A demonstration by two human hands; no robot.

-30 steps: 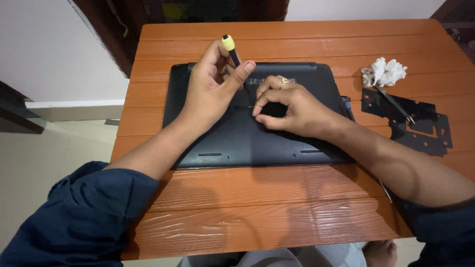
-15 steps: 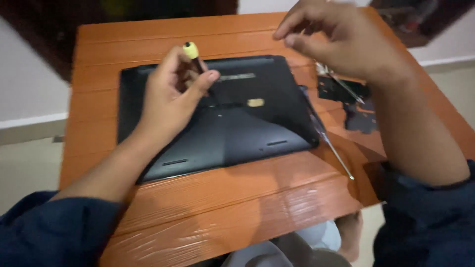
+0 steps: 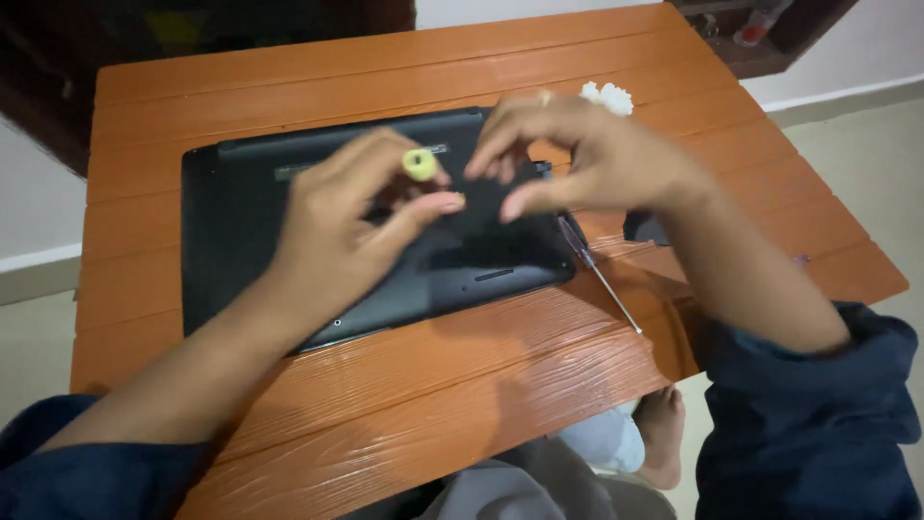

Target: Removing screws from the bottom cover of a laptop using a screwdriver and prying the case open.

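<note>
Screwdriver (image 3: 420, 165) in left hand (image 3: 356, 231), over laptop (image 3: 241, 241).

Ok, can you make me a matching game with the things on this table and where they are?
Things:
1. yellow-capped screwdriver
2. black laptop
3. thin metal screwdriver
4. white crumpled wad

Places:
A. lying bottom side up in the middle of the orange table
B. at the far side of the table, behind the right hand
C. held in the left hand
D. lying loose on the table by the laptop's right edge

Pairs: 1-C, 2-A, 3-D, 4-B
</note>
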